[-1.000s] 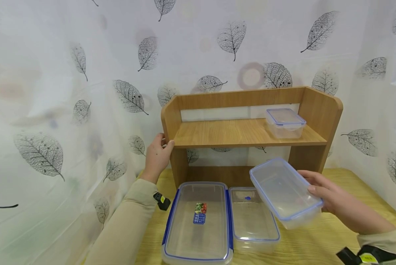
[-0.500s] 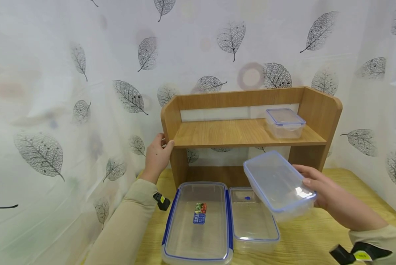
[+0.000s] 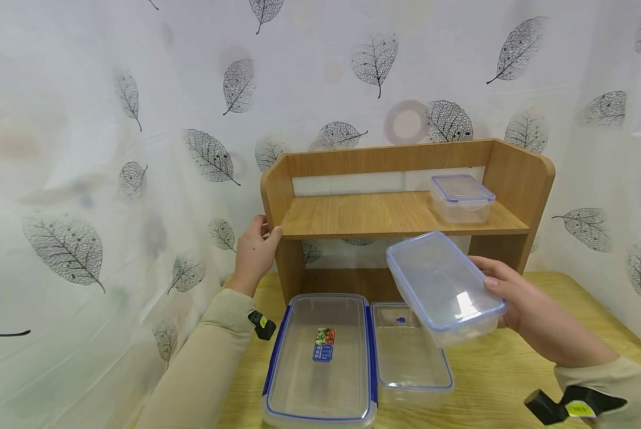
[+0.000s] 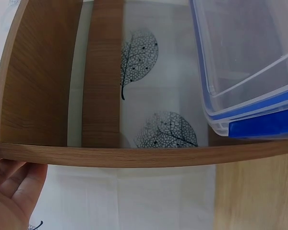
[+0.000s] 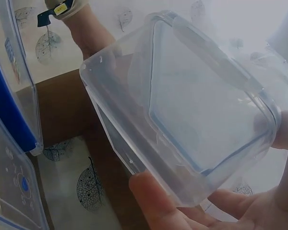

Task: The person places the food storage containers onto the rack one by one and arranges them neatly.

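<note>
My right hand point(image 3: 532, 310) grips a clear plastic food container point(image 3: 444, 283) with a pale blue-rimmed lid by its right side. The container is tilted in the air, in front of the shelf's lower opening and apart from the boxes below. From the right wrist view, fingers point(image 5: 156, 196) press its underside while the thumb lies near the lid edge. At the left, my left hand point(image 3: 255, 253) holds the side panel of the wooden desktop shelf point(image 3: 352, 214), with fingers around the outer edge. In the left wrist view that hand point(image 4: 14, 191) sits at the panel's edge.
A smaller lidded container point(image 3: 462, 199) stands at the right end of the upper board. Before the shelf, a large blue-clipped box point(image 3: 317, 387) and a narrower container point(image 3: 411, 363) stand side by side on the yellow wood-grain table point(image 3: 513, 381). A leaf-patterned curtain point(image 3: 154, 196) hangs behind and at the sides.
My right hand has raised the food container and brought it left, closer to the shelf. The left hand stays on the side panel.
</note>
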The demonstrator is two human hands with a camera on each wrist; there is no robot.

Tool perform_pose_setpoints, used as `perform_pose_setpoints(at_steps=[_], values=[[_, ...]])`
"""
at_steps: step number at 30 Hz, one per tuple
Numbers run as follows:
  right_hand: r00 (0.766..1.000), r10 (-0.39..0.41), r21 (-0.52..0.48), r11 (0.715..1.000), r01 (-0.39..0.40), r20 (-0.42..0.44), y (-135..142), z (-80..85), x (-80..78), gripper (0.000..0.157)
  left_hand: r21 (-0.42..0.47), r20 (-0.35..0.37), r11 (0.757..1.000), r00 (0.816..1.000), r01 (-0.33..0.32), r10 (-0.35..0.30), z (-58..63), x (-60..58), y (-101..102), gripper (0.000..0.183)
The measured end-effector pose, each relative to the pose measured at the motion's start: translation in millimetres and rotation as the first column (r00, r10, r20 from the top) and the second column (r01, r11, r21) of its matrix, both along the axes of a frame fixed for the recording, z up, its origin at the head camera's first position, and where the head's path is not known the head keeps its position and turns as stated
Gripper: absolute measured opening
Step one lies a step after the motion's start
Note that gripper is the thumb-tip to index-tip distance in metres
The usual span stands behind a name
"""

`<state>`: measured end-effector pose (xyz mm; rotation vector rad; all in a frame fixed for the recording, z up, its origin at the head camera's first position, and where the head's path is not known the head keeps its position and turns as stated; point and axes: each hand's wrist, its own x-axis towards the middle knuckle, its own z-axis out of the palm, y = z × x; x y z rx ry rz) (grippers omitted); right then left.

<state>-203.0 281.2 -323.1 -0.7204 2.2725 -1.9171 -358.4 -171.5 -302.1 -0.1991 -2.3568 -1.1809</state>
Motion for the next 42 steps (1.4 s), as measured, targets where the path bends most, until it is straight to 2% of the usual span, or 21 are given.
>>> perform_pose_setpoints(at_steps=[3, 9, 21, 36, 42], values=[[1.000, 0.004, -0.017, 1.000, -0.004, 0.006, -3, 2.4, -1.1, 0.048, -0.001, -0.004, 1.000, 1.000, 0.001, -0.001, -0.1, 0.0, 0, 0.040], [0.995, 0.084, -0.050, 0.995, -0.086, -0.048, -7, 8.2, -0.6, 0.047, -0.001, -0.014, 1.000, 1.000, 0.003, -0.003, -0.7, 0.0, 0, 0.040], [0.997, 0.052, -0.103, 0.993, -0.057, -0.052, -18, 21.2, -3.9, 0.047, -0.007, -0.012, 1.000, 1.000, 0.001, -0.001, 0.0, -0.3, 0, 0.040], [0.996, 0.024, -0.110, 0.993, -0.034, -0.091, -31, 36.8, -6.2, 0.051, -0.009, -0.008, 1.000, 1.000, -0.008, 0.008, -2.0, -1.7, 0, 0.040], [0.997, 0.004, -0.112, 0.994, -0.012, -0.075, -36, 43.0, -8.3, 0.054, -0.009, -0.002, 1.000, 1.000, -0.015, 0.015, -2.2, -2.4, 1, 0.041]])
